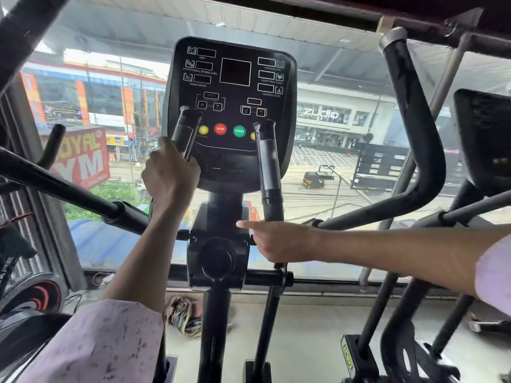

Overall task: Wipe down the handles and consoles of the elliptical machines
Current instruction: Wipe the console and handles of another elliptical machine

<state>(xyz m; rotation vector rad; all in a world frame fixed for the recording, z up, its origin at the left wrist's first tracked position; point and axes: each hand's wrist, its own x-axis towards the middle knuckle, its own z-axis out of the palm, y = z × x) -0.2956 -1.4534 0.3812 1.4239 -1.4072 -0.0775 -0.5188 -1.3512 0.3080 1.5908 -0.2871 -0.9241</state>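
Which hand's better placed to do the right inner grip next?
Right. The right hand already sits at the base of the right grip, while the left hand is wrapped around the left grip.

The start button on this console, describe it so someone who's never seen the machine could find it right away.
Find the black console on the elliptical in front of the window. Low on its face a row of round buttons sits between the two short upright grips. The start button is the green one marked START, just right of the red STOP button; the outer ones are yellow.
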